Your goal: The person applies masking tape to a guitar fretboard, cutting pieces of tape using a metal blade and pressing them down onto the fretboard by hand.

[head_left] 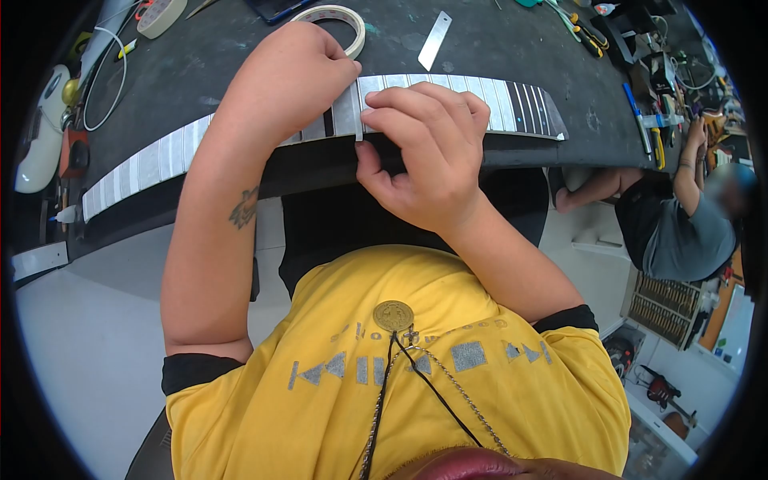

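Observation:
A long, gently curved fretboard (500,104), mostly covered in pale tape strips between its frets, lies along the near edge of the bench. My left hand (300,72) is closed over its far edge, fingertips mostly hidden, at the upper end of a narrow tape strip (358,116). That strip runs across the board and hangs slightly past its near edge. My right hand (424,132) is curled over the board, fingertips beside the strip and thumb at its lower end. Dark wood shows in a gap left of the strip and at the right end.
A roll of masking tape (356,32) lies behind my left hand, and a blade (434,40) lies farther right. Another tape roll (160,18) is at the back left. Pliers (588,36) and pens (638,116) lie right. A person (684,232) sits beyond the bench.

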`<state>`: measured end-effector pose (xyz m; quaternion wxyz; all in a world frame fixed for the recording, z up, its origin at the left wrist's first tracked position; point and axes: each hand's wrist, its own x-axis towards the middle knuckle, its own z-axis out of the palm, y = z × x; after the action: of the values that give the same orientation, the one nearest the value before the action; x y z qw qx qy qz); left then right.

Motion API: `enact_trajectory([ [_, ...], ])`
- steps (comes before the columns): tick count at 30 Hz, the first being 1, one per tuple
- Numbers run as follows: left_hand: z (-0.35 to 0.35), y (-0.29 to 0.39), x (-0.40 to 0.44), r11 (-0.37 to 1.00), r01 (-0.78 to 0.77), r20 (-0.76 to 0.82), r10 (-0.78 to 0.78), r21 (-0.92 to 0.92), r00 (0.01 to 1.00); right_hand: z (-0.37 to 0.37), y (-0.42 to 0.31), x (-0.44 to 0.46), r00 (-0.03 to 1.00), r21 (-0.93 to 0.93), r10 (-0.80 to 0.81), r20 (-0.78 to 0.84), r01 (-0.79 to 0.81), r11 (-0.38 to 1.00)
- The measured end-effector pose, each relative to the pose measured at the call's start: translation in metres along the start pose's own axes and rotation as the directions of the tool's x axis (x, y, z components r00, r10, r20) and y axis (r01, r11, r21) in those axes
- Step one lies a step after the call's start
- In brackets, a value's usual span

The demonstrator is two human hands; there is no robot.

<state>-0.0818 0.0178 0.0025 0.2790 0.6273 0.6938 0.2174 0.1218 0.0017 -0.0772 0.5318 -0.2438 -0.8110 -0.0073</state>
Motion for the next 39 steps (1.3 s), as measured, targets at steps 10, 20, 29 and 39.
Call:
enact_trajectory([
  [10, -0.001, 0.003, 0.0, 0.999, 0.035, 0.016, -0.035, 0.003, 0.999, -0.007, 0.003, -0.001, 0.992, -0.017, -0.08, 0.096, 0.082, 0.996],
  [20, -0.007, 0.007, 0.0, 0.996, 0.009, 0.065, -0.015, 0.083, 0.998, -0.007, 0.003, -0.001, 0.99, -0.014, -0.095, 0.104, 0.097, 0.995],
  [29, -0.001, -0.025, -0.016, 0.968, -0.221, -0.181, 0.198, -0.12, 0.964, -0.006, 0.003, -0.001, 0.993, -0.012, -0.091, 0.079, 0.092, 0.996],
  [39, -0.008, -0.016, -0.021, 0.961, -0.27, 0.001, 0.271, -0.062, 0.963, -0.005, 0.003, -0.002, 0.994, -0.011, -0.085, 0.069, 0.086, 0.996],
])
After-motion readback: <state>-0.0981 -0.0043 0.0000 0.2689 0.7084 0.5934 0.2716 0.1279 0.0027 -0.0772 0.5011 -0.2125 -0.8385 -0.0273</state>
